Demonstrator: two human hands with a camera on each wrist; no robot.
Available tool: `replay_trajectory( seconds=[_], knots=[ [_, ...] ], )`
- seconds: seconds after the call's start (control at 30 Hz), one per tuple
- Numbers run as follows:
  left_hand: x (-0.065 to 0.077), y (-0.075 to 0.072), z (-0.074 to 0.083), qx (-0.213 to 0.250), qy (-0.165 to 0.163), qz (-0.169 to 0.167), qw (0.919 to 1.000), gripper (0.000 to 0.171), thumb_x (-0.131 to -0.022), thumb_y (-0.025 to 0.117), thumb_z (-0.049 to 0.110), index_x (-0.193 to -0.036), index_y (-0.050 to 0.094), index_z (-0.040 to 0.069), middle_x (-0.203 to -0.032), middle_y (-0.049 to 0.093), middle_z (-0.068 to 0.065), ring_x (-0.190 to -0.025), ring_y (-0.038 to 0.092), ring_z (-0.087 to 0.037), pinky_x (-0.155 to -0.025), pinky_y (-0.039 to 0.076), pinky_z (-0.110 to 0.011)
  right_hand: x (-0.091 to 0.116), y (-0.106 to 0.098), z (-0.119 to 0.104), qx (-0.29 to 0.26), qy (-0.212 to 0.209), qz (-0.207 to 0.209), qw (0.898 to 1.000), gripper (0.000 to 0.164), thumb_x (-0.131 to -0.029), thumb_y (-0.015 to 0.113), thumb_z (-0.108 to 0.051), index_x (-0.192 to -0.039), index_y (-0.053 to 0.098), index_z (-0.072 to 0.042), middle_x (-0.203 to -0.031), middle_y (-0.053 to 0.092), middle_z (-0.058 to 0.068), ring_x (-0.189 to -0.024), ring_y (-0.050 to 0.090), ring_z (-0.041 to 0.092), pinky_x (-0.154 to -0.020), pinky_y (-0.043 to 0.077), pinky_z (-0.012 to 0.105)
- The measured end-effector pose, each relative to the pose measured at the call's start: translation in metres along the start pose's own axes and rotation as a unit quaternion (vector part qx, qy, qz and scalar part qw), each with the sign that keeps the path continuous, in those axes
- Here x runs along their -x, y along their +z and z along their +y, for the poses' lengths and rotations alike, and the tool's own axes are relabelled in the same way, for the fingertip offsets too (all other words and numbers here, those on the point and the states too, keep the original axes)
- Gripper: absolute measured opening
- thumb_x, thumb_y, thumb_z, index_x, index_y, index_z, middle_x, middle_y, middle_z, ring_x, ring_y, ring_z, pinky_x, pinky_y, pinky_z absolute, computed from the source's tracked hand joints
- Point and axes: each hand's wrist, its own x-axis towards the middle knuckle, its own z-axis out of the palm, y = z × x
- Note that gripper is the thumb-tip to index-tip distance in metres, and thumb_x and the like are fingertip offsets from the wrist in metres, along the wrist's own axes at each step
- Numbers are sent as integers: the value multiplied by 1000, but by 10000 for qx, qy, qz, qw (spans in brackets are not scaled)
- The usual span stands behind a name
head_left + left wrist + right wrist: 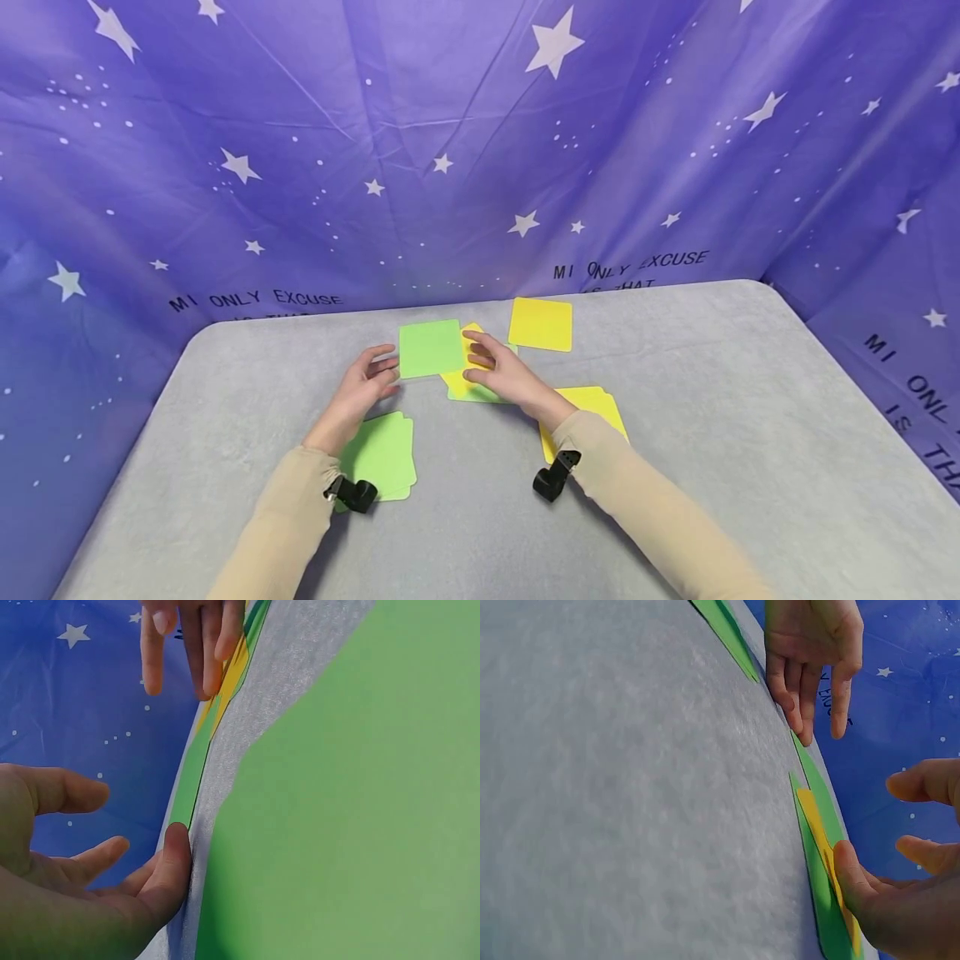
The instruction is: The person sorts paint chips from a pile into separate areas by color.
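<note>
A square green card lies toward the back of the table, overlapping a yellow card that rests on another green card. My left hand is at the left edge of the top green card, fingers spread and loosely bent, a fingertip right by its edge. Over the yellow card hovers my right hand, fingers apart and pointing left, nothing gripped between them. In the right wrist view its lowest fingertip overlaps the yellow card.
A single yellow card lies at the back, right of the overlapping cards. Yellow cards sit stacked under my right forearm, and stacked green cards lie beside my left wrist. A purple star-patterned curtain borders the grey table.
</note>
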Motion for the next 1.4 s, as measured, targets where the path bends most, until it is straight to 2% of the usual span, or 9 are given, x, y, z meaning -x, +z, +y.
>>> replay_trajectory(
  seconds=[0.2, 0.43, 0.7, 0.93, 1.2, 1.4],
  knots=[
    [-1, 3, 0, 54, 33, -67, 10000, 50, -98, 45, 1, -145, 29, -6, -140, 36, -31, -129, 39, -40, -101, 43, -44, -2, 2, 4, -618, 37, 36, 9981, 67, -91, 59, 0, -150, 29, -5, -149, 31, 25, -134, 37, 36, -104, 40, 40],
    [1, 7, 0, 30, -63, 33, 10000, 50, -97, 45, 0, -144, 31, -4, -134, 44, -31, -118, 49, -40, -98, 46, -41, 1, -1, 5, -988, 113, 87, 9950, 69, -89, 59, 1, -151, 29, -6, -149, 31, 25, -131, 38, 38, -102, 42, 41],
    [4, 19, 2, -86, 67, 67, 9999, 54, -91, 53, -2, -142, 35, -4, -122, 49, -26, -99, 57, -26, -86, 52, -30, 12, -8, 9, -1050, 181, 273, 9939, 67, -88, 57, 2, -149, 32, -4, -144, 37, 26, -118, 49, 33, -92, 48, 32],
    [5, 29, 0, -244, 305, 118, 9992, 58, -83, 60, -4, -137, 40, -3, -103, 53, -14, -83, 53, -13, -67, 46, -21, 19, -10, 8, -882, 250, 729, 9931, 63, -86, 59, 3, -146, 39, -3, -128, 47, 22, -96, 53, 21, -76, 48, 26],
    [10, 41, -2, -67, 462, -51, 9989, 58, -84, 57, -12, -138, 39, -2, -94, 53, -11, -78, 57, -12, -70, 51, -22, 26, -11, 14, -831, 41, 1154, 9898, 62, -82, 58, 9, -142, 44, -1, -108, 47, 16, -81, 44, 14, -64, 39, 18],
    [14, 48, -2, 189, 465, -218, 9985, 65, -83, 57, -13, -142, 37, 3, -93, 53, -10, -77, 59, -12, -73, 53, -24, 34, -14, 19, -833, -200, 1268, 9882, 65, -78, 57, 13, -141, 44, 1, -101, 44, 14, -76, 39, 14, -62, 36, 18]
  ],
)
